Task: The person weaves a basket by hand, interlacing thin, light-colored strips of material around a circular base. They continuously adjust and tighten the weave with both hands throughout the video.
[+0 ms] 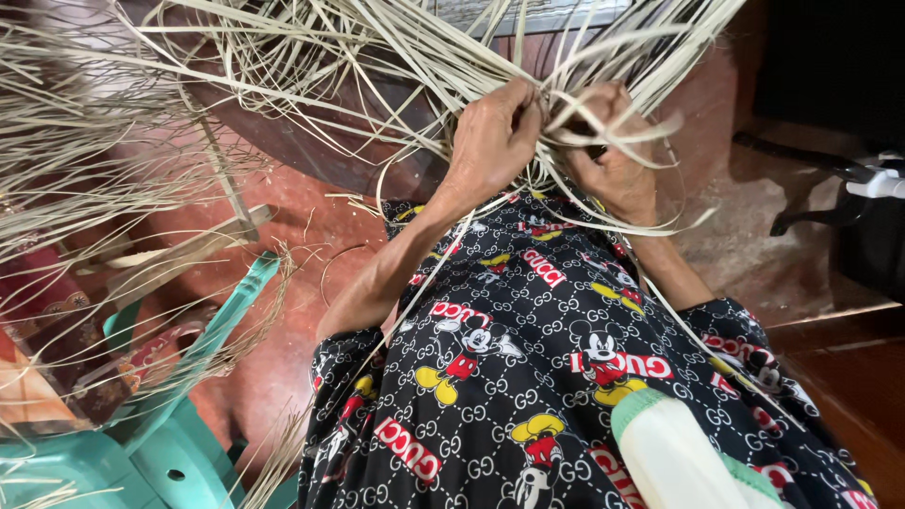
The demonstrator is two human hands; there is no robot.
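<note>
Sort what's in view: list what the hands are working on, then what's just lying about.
In use: left hand, right hand, strips gripped by both.

Lying about: green chair, loose fibres, black stand, white bottle.

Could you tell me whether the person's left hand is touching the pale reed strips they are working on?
Touching. The head view shows the left hand closed around the pale reed strips, with strands running between its fingers; the right hand grips the same bundle.

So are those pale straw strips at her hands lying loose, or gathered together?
Gathered: both the left hand and right hand pinch the strips into one bunch, which fans outward beyond.
</note>
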